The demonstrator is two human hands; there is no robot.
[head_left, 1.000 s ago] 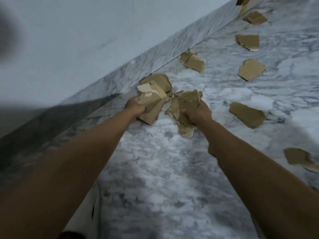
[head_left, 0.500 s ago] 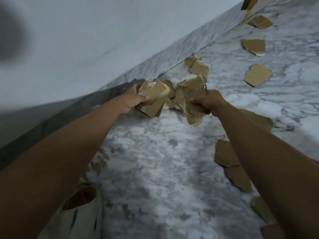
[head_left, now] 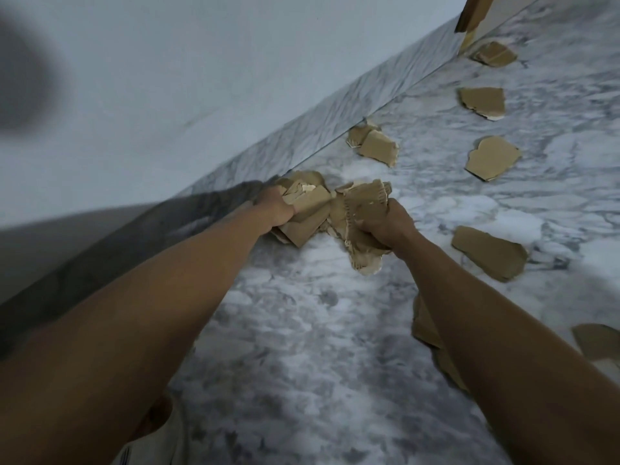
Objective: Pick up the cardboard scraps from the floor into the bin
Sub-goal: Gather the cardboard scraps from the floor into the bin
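The marble floor (head_left: 302, 330) carries loose cardboard scraps from twelve to four o'clock, the nearest scrap (head_left: 488, 253) at three. The left hand (head_left: 273, 208) grips a wad of scraps (head_left: 307, 213); the right hand (head_left: 385, 226) clutches a ragged bundle (head_left: 360, 209), fingers curled tight on both. The bin (head_left: 151, 434) at seven o'clock is barely visible. Overfull fists could shed pieces; the dangling lower flap looks likeliest to drop.

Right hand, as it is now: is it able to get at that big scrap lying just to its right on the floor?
Probably not yet. The floor between the right hand and the big scrap looks free, but its fingers already grip a torn cardboard bundle, so it likely must unload first.
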